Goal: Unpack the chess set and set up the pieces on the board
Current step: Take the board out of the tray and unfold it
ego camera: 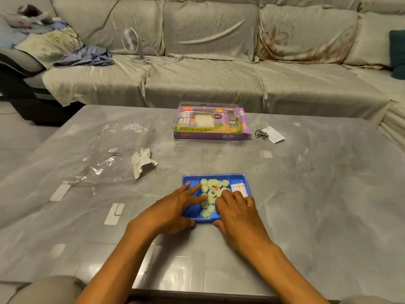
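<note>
A blue plastic tray point(240, 177) lies on the grey table in front of me, its middle compartment filled with several pale round chess pieces point(212, 184). A folded white board with red lines point(237, 187) sits in the tray's right compartment. My left hand point(175, 207) lies on the tray's left side, fingers stretched out and touching the pieces, thumb against the near edge. My right hand point(237, 210) covers the tray's right half, fingers bent down onto the pieces, thumb at the near edge. Whether it pinches a piece is hidden.
The purple chess-set box point(211, 122) with a clear lid lies farther back. A crumpled white paper point(142, 160) and a clear plastic bag point(105, 154) lie to the left. A metal ring puzzle with a white card point(270, 133) sits at the right. A sofa with a small fan point(133, 43) stands behind.
</note>
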Demonstrator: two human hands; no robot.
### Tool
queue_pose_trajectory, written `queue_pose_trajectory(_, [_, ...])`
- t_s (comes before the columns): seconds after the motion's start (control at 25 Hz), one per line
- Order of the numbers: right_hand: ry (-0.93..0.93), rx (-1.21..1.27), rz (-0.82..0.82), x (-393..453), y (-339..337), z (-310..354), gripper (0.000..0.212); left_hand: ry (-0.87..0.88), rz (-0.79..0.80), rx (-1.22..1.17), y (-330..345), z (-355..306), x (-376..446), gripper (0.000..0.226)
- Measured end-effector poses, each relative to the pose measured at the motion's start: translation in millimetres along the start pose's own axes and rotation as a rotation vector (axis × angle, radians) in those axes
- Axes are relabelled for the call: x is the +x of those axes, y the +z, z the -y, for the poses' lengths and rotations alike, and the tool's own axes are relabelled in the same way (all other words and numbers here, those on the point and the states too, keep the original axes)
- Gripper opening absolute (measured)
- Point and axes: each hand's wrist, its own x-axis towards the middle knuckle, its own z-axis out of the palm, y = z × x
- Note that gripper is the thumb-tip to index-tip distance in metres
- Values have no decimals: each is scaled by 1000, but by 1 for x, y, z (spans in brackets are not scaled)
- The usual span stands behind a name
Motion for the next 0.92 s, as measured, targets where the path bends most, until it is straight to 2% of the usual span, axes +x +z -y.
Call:
queue_pose_trajectory(0.2, [3,-58,95,3,-4,7,54,37,13,-29,-4,5,7,73])
queue_pose_trajectory(0.4, [-26,150,84,-10,-23,4,32,-66,4,-118,-9,-1,-2,74])
queue_pose_trajectory(0.52, [208,282,35,-10,-41,-23,36,-139,33,-142,-13,-8,-7,82])
queue_pose_trajectory(0.56, [316,302,67,-8,-43,-36,40,-166,31,-161,-14,-10,-8,84])
queue_pose_trajectory(0.64, [470,379,237,-6,-47,-47,46,-213,0,-216,-15,-13,-11,86])
queue_pose_trajectory(0.72, [492,460,288,-4,-42,-46,41,-242,-38,-289,-16,-16,-14,85])
queue_pose_trajectory(0.8, [492,526,246,-5,-43,-40,36,-253,-99,-382,-18,-22,-17,82])
queue_pose_trajectory(0.92, [509,604,196,-6,-50,-36,44,-263,-204,-555,-22,-26,-20,73])
